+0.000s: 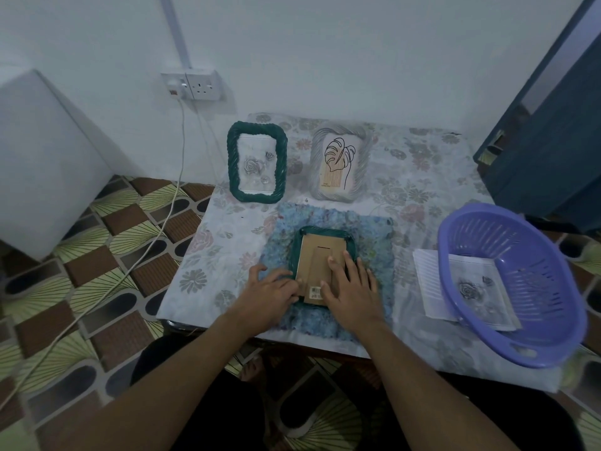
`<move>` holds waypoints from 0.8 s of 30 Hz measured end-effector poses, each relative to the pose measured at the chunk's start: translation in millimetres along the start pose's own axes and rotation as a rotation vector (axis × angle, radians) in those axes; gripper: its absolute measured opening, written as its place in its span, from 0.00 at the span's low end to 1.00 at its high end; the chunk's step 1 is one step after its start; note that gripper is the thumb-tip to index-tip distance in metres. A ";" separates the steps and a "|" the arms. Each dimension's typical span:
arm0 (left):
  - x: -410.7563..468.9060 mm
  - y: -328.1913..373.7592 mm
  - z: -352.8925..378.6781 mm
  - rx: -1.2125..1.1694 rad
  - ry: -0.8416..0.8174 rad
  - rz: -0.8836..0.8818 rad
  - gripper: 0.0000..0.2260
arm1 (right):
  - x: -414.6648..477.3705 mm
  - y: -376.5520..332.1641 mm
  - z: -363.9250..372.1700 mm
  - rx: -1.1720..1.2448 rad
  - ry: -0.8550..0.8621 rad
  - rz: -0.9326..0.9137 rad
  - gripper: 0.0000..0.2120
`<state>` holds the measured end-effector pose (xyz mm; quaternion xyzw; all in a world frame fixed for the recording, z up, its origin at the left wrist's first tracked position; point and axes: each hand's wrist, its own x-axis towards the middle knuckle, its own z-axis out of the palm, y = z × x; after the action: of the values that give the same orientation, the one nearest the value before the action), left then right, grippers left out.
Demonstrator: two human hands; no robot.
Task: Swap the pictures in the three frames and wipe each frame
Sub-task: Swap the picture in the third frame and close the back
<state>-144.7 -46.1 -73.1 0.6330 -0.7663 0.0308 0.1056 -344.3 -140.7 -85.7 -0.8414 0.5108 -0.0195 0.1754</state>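
Face-down frame point(313, 255) — front hidden; barcode label point(314, 291) print too small

I see a face-down frame point(295, 255) on a blue cloth point(374, 236) on the desk point(227, 229). The left hand point(273, 289) curls its fingers on the frame's left rim, and the right hand point(351, 288) lies flat on its cardboard back point(313, 255). Beyond are a green frame point(257, 162) and a grey frame point(340, 162). A purple basket point(520, 242) at right holds a rose picture point(471, 288).
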 end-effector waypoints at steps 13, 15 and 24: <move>3.4 12.9 3.6 -0.372 0.004 -0.458 0.13 | -1.3 -0.9 -2.5 -0.002 0.002 -0.002 0.32; 5.1 15.4 1.5 -0.389 0.002 -0.493 0.12 | -1.3 -0.7 -3.0 -0.010 0.004 -0.005 0.31; 7.6 2.7 13.6 -0.792 0.013 -0.618 0.08 | -2.0 -0.8 -3.6 0.012 -0.007 -0.005 0.29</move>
<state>-150.4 -55.4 -84.6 0.7416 -0.4951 -0.2913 0.3466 -345.3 -139.6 -81.7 -0.8415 0.5081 -0.0202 0.1823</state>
